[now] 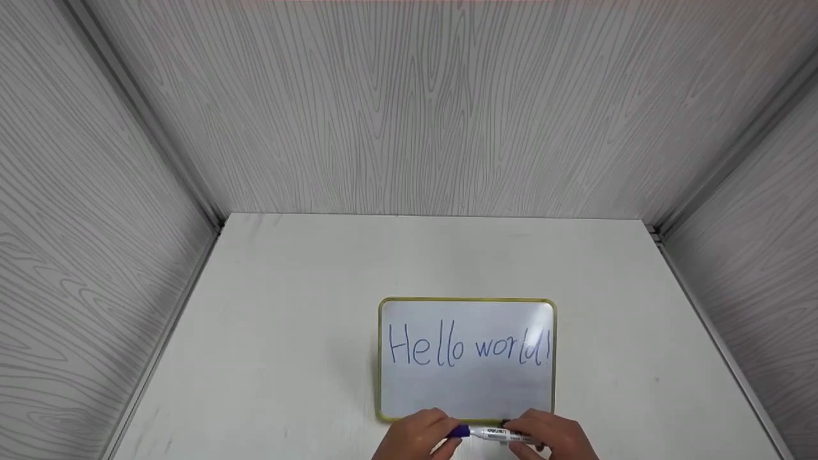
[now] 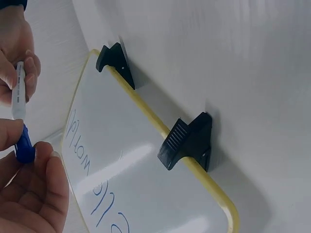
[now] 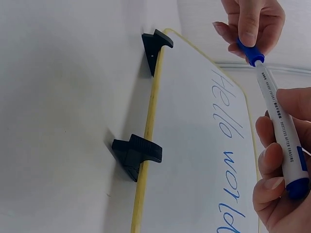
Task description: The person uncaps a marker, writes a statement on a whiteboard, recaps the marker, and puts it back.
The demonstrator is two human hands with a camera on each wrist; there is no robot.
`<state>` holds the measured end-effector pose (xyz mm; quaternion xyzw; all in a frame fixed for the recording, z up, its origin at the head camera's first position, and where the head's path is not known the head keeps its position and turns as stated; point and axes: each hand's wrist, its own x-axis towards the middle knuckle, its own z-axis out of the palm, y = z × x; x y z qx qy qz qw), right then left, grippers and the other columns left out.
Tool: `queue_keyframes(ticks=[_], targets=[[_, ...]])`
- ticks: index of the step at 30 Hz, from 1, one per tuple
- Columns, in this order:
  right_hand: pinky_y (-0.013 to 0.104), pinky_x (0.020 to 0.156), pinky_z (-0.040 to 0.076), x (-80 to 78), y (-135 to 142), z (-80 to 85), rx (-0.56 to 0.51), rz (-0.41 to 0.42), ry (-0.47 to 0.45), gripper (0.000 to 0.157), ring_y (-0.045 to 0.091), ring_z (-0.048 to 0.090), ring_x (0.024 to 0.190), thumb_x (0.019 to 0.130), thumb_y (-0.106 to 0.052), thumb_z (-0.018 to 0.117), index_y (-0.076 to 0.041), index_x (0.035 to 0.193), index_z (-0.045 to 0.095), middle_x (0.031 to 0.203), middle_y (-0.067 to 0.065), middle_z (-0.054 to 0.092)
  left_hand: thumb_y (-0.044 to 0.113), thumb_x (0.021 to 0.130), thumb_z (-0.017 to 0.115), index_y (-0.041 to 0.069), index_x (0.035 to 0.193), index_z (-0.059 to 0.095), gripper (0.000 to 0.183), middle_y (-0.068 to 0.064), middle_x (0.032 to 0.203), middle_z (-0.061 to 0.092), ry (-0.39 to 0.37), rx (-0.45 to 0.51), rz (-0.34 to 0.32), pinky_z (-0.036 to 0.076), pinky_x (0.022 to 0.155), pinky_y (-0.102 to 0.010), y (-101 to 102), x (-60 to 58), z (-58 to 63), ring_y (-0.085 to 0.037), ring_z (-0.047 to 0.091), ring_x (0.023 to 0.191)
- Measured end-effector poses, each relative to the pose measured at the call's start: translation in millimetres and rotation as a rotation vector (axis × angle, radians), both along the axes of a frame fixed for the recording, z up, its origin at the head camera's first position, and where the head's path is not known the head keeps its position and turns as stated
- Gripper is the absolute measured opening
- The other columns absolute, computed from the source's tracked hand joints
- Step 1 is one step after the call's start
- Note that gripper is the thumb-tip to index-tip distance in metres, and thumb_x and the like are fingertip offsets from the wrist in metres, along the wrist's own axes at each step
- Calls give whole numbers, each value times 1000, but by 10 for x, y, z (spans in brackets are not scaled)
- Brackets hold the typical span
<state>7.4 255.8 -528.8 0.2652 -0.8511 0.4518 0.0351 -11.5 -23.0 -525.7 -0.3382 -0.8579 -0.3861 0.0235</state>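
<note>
A white marker (image 3: 279, 119) with a blue end lies in the grip of my right hand (image 1: 551, 434), fingers and thumb wrapped along its barrel. My left hand (image 1: 418, 436) pinches the blue cap (image 2: 24, 147) between thumb and fingers. Cap and marker are in line, meeting at the marker's tip end; how far the cap is seated is hard to tell. Just beyond both hands stands a yellow-framed whiteboard (image 1: 466, 390) with "Hello world!" written on it in blue.
Two black clips (image 2: 184, 141) hold the whiteboard's lower edge on the white table (image 1: 287, 332). Grey wood-patterned panels (image 1: 422, 108) rise at the back and on both sides.
</note>
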Motion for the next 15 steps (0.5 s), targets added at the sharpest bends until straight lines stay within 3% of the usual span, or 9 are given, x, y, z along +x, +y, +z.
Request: queue_keyframes(ticks=[7,15], targets=[[25,60,54,-15,-18,-33,8,9,38,27,2,63,73,96,-6,74,-25,115,74,92,-12,72,25,103,70,12,111,80,19,11,89,67,-52,-53,5,49,73,-11,38,5,50,4,57,77],[23,59,53,-14,-45,-26,15,15,31,24,2,63,73,96,-7,75,-24,114,76,92,-14,71,21,104,68,11,109,77,14,8,90,67,74,-32,-78,43,72,-5,42,-13,-28,5,55,77]])
